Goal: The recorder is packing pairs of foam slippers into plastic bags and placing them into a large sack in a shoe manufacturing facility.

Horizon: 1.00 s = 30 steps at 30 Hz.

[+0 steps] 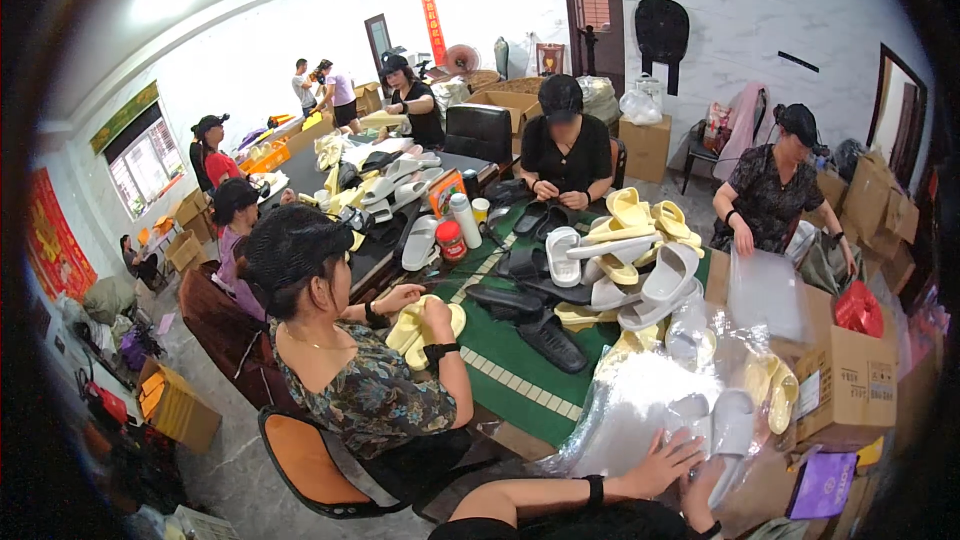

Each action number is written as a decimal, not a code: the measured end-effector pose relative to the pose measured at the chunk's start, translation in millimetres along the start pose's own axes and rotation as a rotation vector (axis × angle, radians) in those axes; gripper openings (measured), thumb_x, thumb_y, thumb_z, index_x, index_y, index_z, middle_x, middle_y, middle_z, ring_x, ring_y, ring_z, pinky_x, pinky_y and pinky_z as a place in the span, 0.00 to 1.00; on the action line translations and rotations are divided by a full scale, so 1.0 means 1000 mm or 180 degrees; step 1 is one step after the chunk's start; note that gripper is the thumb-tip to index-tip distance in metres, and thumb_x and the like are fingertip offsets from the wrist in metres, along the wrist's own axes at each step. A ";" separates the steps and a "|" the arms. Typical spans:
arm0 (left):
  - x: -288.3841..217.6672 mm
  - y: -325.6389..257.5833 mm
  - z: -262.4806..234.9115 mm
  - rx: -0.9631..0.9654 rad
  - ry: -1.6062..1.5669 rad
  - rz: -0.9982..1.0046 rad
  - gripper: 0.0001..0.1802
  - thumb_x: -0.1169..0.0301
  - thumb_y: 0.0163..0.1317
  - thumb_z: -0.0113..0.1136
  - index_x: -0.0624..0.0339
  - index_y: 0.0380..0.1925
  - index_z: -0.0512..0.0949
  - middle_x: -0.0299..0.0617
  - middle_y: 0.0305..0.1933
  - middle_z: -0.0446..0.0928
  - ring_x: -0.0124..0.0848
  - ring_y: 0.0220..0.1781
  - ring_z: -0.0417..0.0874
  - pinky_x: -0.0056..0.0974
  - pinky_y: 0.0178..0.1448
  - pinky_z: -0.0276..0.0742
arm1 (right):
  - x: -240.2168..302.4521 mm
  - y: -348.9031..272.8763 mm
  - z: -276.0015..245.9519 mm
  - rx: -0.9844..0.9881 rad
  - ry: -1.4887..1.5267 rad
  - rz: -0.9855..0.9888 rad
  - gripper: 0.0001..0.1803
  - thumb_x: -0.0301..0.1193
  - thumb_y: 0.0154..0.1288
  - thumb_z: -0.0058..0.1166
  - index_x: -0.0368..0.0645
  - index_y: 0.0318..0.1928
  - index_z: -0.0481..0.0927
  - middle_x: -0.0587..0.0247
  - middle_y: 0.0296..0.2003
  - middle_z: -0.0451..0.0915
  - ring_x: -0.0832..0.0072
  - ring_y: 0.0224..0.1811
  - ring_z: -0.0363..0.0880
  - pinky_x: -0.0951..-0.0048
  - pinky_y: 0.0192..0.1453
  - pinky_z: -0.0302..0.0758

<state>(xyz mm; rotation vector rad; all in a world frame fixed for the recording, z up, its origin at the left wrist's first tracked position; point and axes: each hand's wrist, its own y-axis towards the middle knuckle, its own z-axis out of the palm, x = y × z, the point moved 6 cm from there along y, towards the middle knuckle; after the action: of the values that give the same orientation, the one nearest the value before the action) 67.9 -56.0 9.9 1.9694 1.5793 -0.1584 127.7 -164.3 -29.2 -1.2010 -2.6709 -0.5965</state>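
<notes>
A pair of grey slippers lies at the lower right on clear plastic bags [612,420]. My left hand [664,464] is flat with its fingers stretched out, its fingertips at the left slipper [692,410]. Close beside it, my right hand [697,493] is closed around the near end of the right slipper [733,424]. Part of that hand is hidden behind the slipper. Yellow slippers [770,390] in clear plastic lie just beyond, to the right.
A pile of yellow, white and grey slippers [640,250] covers the green table [520,385], with black slippers [550,340] beside it. Co-workers sit left and across; one stands at right. A cardboard box [850,380] and purple box [823,485] are at my right.
</notes>
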 end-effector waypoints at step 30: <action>0.055 -0.045 0.044 -0.0356 -0.2038 0.0148 0.49 0.88 0.44 0.43 0.46 0.67 0.37 0.55 0.56 0.67 0.38 0.37 0.78 0.36 0.41 0.74 | 0.009 0.124 0.027 -0.0028 0.0000 0.0792 0.19 0.36 0.53 0.50 0.38 0.43 0.73 0.37 0.41 0.69 0.45 0.46 0.64 0.50 0.49 0.62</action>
<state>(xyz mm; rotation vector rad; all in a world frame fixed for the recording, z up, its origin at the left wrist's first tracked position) 54.4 -27.5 -67.2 1.6378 1.0947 -0.6016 214.8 -72.0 -14.7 -1.5042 -2.4657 -0.5678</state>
